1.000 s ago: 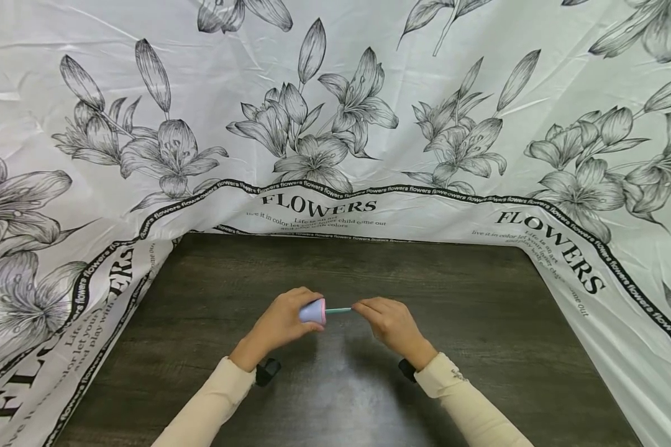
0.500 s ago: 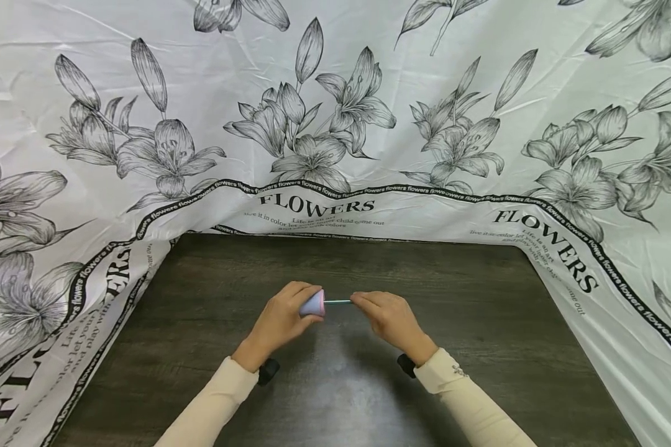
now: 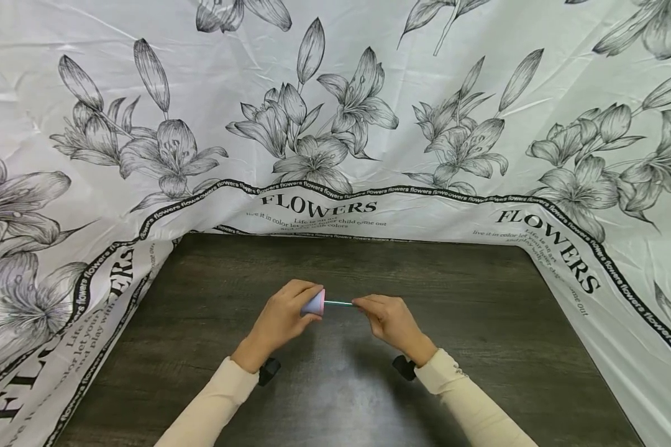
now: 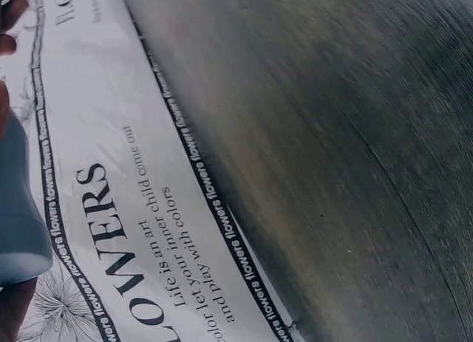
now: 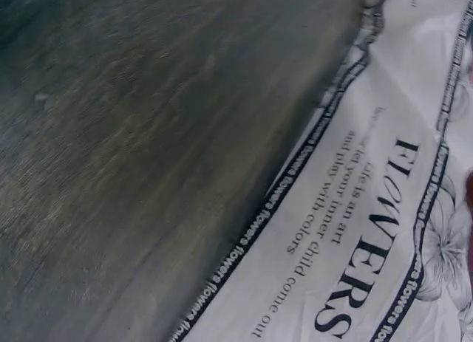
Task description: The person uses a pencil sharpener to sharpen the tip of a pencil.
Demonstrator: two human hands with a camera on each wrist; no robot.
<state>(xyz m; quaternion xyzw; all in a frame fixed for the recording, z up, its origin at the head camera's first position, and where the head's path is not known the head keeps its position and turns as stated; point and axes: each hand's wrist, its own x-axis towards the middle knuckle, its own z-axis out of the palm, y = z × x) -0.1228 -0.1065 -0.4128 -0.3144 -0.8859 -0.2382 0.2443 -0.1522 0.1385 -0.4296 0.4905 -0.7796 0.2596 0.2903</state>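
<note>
Near the middle of the head view, my left hand (image 3: 279, 318) grips a small lavender cup-shaped object (image 3: 313, 304) with a pink rim, its rim end turned right. A thin teal stick (image 3: 338, 303) runs out from that end. The fingertips of my right hand (image 3: 389, 320) pinch the stick's other end. Both hands are raised over the dark table. The left wrist view catches part of the lavender object's rounded body (image 4: 22, 224) at its left edge. How far the stick reaches inside is hidden.
A dark wood-grain table (image 3: 341, 267) lies below the hands. White cloth (image 3: 324, 136) with printed lilies and "FLOWERS" lettering hangs behind it and along both sides. Dark wrist-camera mounts (image 3: 268, 371) show beneath the sleeve cuffs.
Both hands have risen slightly and keep their grips. The stick has gone from a slight tilt to nearly level. The right hand's fingers have shifted a little on its end.
</note>
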